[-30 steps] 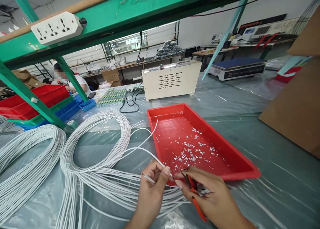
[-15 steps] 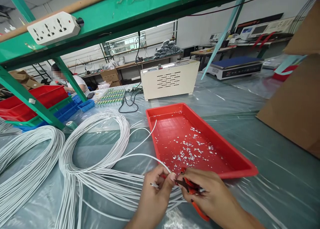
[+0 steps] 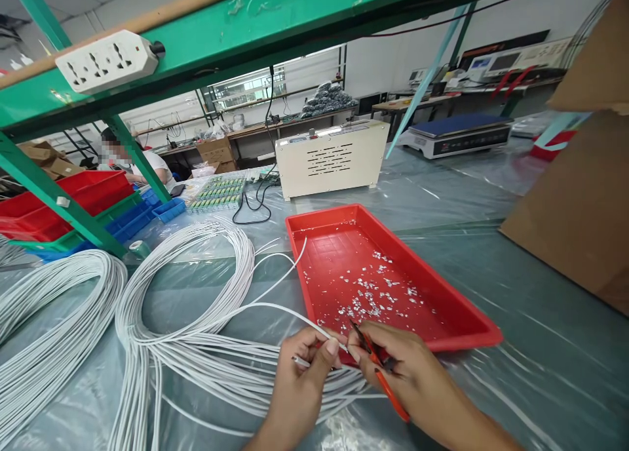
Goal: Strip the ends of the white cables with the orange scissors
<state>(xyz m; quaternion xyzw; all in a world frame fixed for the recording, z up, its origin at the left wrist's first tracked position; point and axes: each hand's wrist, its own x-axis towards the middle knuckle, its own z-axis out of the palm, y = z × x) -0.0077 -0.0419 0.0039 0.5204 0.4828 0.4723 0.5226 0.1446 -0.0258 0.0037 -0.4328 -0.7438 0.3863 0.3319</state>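
My left hand (image 3: 302, 379) is closed, thumb and forefinger pinching a white cable (image 3: 289, 311) near its end. A short pale rod-like tip pokes out between its other fingers; what it belongs to is hidden. My right hand (image 3: 407, 372) is wrapped round orange-handled cutters (image 3: 392, 393), their dark blades pointing up and to the left. The right thumb and fingertip meet at the cable's end, close beside the left thumb. Behind both hands, a red tray (image 3: 442, 287) holds scattered silvery scraps. The cable runs back to a coiled white bundle (image 3: 128, 307) on the left.
A second cable coil (image 3: 59, 320) lies at far left, before stacked bins (image 3: 73, 202). Behind the tray stands a beige machine (image 3: 334, 159). A scale (image 3: 457, 133) and cardboard box (image 3: 574, 208) are at right. A green beam (image 3: 295, 12) crosses overhead. Another person sits far back.
The cutters' blades have swung upward, away from the cable beside my left thumb. My right thumb and fingertip have come to the cable's end. The left hand keeps its pinch.
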